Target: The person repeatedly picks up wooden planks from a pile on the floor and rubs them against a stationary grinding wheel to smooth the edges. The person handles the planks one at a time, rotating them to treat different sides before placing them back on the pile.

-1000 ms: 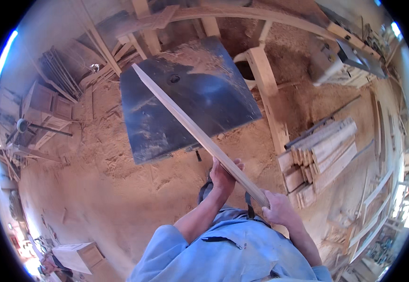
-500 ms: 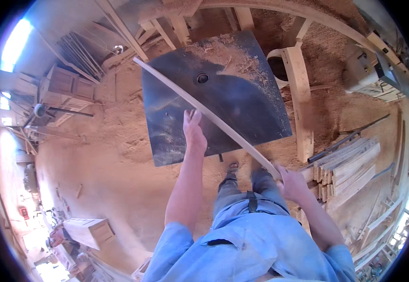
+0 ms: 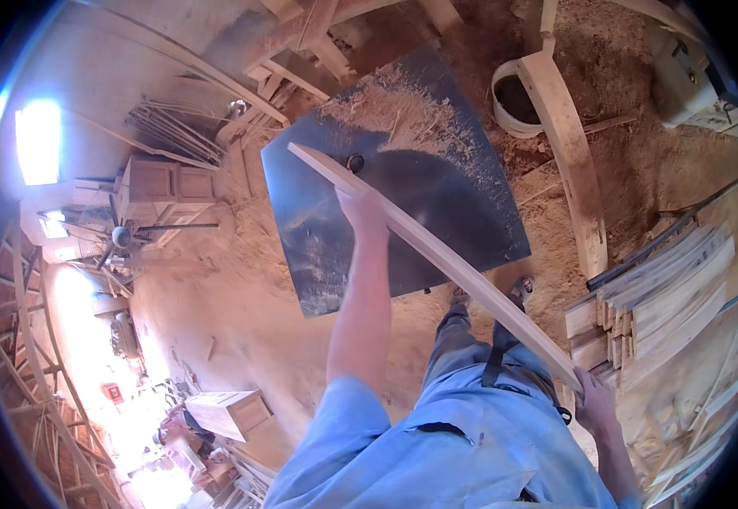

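Observation:
A long, pale wooden strip (image 3: 462, 270) runs slantwise across my body, from over the dark tabletop (image 3: 462, 212) down to my right side. Around its near end my right hand (image 3: 595, 401) is closed. My left hand (image 3: 362, 210) meets the strip nearer its far end and appears closed on it, with the fingertips partly hidden by the wood. The strip's far end lies beside a round black fitting (image 3: 354, 162) set in the tabletop. Sawdust and shavings (image 3: 403, 106) cover the far part of that top.
Right of the tabletop are a curved wooden piece (image 3: 565, 144) and a white bucket (image 3: 513, 97). Stacked boards (image 3: 653, 297) lie close to my right hand. A wooden cabinet (image 3: 169, 188) and a fan (image 3: 120, 237) are at the left, with a box-like cabinet (image 3: 229, 413) lower down.
My left hand has gone from open beside the strip to apparently closed on it. The strip and my right hand have shifted down and right, and the view has turned.

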`<state>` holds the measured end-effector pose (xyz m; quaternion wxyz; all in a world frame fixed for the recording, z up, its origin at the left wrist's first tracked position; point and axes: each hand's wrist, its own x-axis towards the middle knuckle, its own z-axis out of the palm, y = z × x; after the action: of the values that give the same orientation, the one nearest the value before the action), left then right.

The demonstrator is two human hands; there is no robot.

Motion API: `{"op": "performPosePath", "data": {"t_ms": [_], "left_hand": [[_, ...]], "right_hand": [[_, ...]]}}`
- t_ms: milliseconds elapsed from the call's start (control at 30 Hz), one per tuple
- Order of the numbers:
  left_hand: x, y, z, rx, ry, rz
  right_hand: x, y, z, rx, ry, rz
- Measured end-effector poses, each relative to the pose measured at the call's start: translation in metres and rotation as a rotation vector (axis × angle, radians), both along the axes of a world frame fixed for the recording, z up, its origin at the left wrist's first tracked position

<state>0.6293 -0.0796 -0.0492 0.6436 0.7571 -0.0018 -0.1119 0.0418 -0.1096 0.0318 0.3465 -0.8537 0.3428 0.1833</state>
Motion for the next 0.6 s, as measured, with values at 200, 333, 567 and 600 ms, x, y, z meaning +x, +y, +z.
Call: {"op": "performPosePath", "data": {"t_ms": [200, 333, 567, 600], "left_hand": [[-0.086, -0.015, 0.009, 0.039, -0.027, -0.009], [-0.1, -0.011, 0.011, 0.062, 0.023, -0.026], [-0.073, -0.019, 0.009, 0.077, 0.0, -0.034], [-0.067, -0.021, 0.012, 0.082, 0.001, -0.041]], "right_hand": [[-0.081, 0.008, -0.001, -0.031, -0.077, -0.059], [-0.09, 0.007, 0.002, -0.008, -0.096, -0.069], [-0.072, -0.006, -0.006, 0.004, -0.162, -0.023], [-0.063, -0.009, -0.004, 0.006, -0.15, -0.025]]}}
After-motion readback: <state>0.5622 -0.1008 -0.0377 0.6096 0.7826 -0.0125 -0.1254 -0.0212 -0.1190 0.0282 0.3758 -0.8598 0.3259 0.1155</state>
